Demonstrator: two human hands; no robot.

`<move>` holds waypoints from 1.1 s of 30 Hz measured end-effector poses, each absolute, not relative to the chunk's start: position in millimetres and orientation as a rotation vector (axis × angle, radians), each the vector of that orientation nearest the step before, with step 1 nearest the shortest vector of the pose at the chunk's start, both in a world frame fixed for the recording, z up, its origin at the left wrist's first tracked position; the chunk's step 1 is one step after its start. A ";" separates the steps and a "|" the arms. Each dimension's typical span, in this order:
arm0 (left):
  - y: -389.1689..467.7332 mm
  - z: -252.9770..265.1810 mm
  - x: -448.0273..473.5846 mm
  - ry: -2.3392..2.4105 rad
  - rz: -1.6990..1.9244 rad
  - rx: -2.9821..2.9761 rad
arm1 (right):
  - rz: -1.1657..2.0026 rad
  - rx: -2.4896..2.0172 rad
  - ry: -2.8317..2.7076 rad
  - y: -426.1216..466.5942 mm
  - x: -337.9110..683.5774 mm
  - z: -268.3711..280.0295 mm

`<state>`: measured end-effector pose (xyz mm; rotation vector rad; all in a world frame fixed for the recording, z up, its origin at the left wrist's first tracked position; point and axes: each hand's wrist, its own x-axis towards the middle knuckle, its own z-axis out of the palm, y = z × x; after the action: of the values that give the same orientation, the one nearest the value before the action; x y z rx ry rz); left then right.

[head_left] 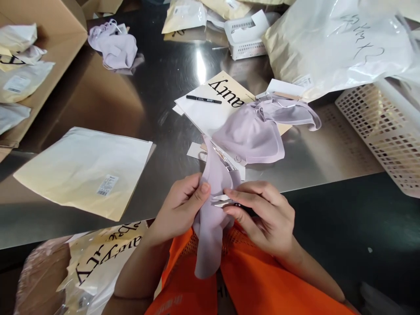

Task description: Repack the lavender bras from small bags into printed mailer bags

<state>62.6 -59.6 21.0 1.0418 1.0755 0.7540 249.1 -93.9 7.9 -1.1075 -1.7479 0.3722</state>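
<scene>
A lavender bra [247,133] lies partly on the metal table, its near part hanging down in front of the orange vest. My left hand [180,205] is closed on the fabric, with the thumb pressed on its left edge. In my right hand [265,214] is a small pair of thread snips [222,201], held between thumb and fingers. The two pale blades are apart and point left at the fabric. Under the bra lie white cards and a cream printed bag [226,89]. Across the bag rests a black marker [203,99].
On the left are a cream bag with a label [83,170] and an open cardboard box [65,48] holding packed bags. Behind are another lavender garment [114,46], a small white basket [246,50] and a large plastic bag [337,48]. A white perforated basket [387,127] stands at right.
</scene>
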 end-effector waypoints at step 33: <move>-59.3 19.8 59.9 1.093 0.700 1.259 | 0.391 -1.124 -1.718 -95.3 248.4 9.6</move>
<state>59.9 -59.3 19.8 1.2591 1.0932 0.6998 248.4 -95.3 9.6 -1.1241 -1.7179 0.3912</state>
